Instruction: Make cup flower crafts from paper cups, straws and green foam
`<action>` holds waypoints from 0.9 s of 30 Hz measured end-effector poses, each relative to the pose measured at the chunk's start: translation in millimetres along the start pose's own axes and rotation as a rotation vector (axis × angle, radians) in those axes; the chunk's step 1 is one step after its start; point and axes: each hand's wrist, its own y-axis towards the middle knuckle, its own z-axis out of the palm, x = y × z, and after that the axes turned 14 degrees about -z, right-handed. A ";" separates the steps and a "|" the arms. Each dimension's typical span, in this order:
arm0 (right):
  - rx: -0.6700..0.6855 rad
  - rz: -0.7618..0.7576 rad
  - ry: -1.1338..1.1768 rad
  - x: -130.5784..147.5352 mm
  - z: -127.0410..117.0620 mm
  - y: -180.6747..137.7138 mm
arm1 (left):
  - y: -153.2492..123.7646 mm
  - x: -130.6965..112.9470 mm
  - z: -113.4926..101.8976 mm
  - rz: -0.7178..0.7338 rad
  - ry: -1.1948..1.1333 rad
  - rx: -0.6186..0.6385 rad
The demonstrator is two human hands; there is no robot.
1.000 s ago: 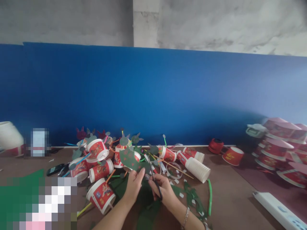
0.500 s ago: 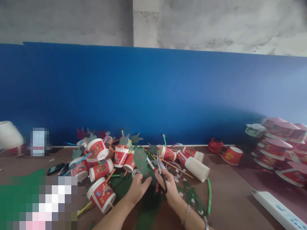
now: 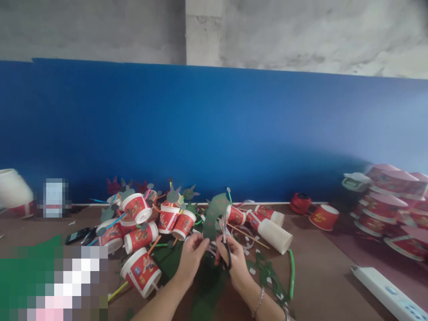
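Observation:
My right hand (image 3: 236, 258) is closed around a pair of scissors (image 3: 228, 256), its blades pointing up and away from me. With thumb and fingers pinched, my left hand (image 3: 192, 253) holds the lower edge of a curved piece of green paper (image 3: 210, 223) with faint reddish marks. The paper stands up beside the blades; whether they touch it I cannot tell. Below my hands lies more dark green material (image 3: 207, 285). Left of my hands are red printed paper cups (image 3: 141, 272) with sticks and cut-out shapes attached.
To the right lie a stack of white-rimmed cups (image 3: 276, 236), a green tube (image 3: 292, 274) and green scraps (image 3: 269, 276). A red cup (image 3: 323, 217), a white power strip (image 3: 389, 290) and piled red cups (image 3: 384, 203) stand farther right. A blue panel (image 3: 214, 133) rises behind the table.
The green paper has swung right and turned, now curving over near the blades. My left hand has turned its fingers inward toward my right hand, uncovering a red cup behind.

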 end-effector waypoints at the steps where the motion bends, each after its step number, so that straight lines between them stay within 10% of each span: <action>1: 0.028 0.006 -0.003 0.3 0.9 -0.6 | 0.4 -0.9 -0.8 0.010 -0.032 -0.038; 18: 0.325 0.148 -0.083 -9.7 4.9 -6.0 | 6.7 -8.5 -7.0 0.046 -0.296 -0.296; 27: 0.361 0.170 -0.053 -6.9 5.8 -8.0 | 8.7 0.0 -6.7 -0.014 -0.227 -0.161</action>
